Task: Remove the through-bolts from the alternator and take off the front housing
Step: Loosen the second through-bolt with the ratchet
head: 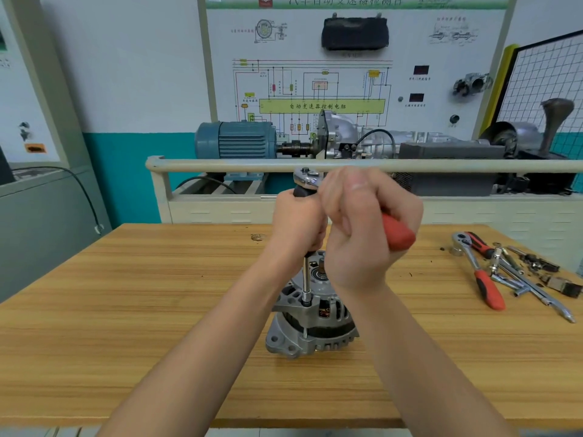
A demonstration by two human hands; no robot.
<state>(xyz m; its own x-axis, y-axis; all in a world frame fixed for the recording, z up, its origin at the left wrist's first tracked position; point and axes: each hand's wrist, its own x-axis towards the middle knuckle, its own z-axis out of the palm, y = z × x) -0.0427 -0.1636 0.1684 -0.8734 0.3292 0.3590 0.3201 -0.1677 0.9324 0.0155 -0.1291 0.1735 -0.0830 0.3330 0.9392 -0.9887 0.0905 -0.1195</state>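
Observation:
A silver alternator [310, 323] stands on the wooden table [126, 310] with its shaft end up. A chrome extension bar with a socket [306, 279] stands upright on a through-bolt at the housing's left edge; the bolt's shank shows below the flange. My left hand [298, 222] grips the black upper part of the extension. My right hand [362, 228] grips the red handle of the ratchet [399, 234], whose chrome head [307, 178] sits on top of the extension. The front housing sits on the alternator body.
At the table's right lie a second red-handled ratchet [485, 285], chrome extension bars [536, 291] and several small sockets and parts. Behind the table stands a training bench with a rail [347, 165], a blue motor [233, 140] and a gearbox.

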